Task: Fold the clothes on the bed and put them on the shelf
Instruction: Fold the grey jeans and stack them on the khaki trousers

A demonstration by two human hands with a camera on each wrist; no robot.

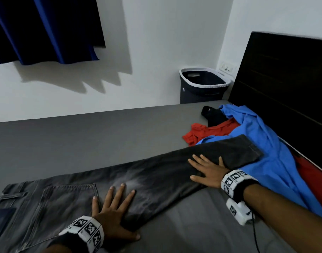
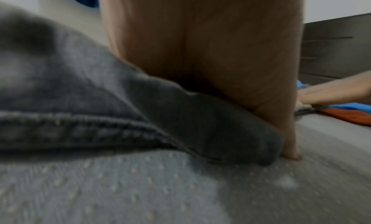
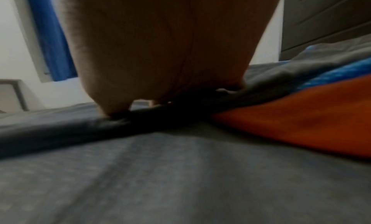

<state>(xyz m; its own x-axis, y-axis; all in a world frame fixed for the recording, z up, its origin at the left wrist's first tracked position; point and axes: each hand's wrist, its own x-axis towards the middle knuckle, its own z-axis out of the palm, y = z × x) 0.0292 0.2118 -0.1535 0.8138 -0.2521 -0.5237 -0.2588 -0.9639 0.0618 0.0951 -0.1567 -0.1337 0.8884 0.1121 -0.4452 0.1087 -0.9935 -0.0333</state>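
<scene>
Grey jeans (image 1: 156, 172) lie stretched across the grey bed (image 1: 83, 139), legs together, waist at the lower left, hems at the right. My left hand (image 1: 112, 207) presses flat on the thigh part, fingers spread and straight. My right hand (image 1: 206, 170) lies flat on the lower leg, fingers spread, thumb toward the hem. In the left wrist view the palm (image 2: 200, 53) rests on the jeans (image 2: 80, 100). The right wrist view has my right hand (image 3: 160, 53) on the dark denim (image 3: 80, 127). A blue garment (image 1: 266, 143), a red one (image 1: 207, 132) and a black one (image 1: 213, 115) are piled near the headboard.
A dark headboard (image 1: 284, 88) stands at the right end of the bed. A dark laundry basket (image 1: 202, 86) sits in the corner behind the bed. A dark blue curtain (image 1: 43, 28) hangs on the white wall. Bare sheet lies beyond the jeans.
</scene>
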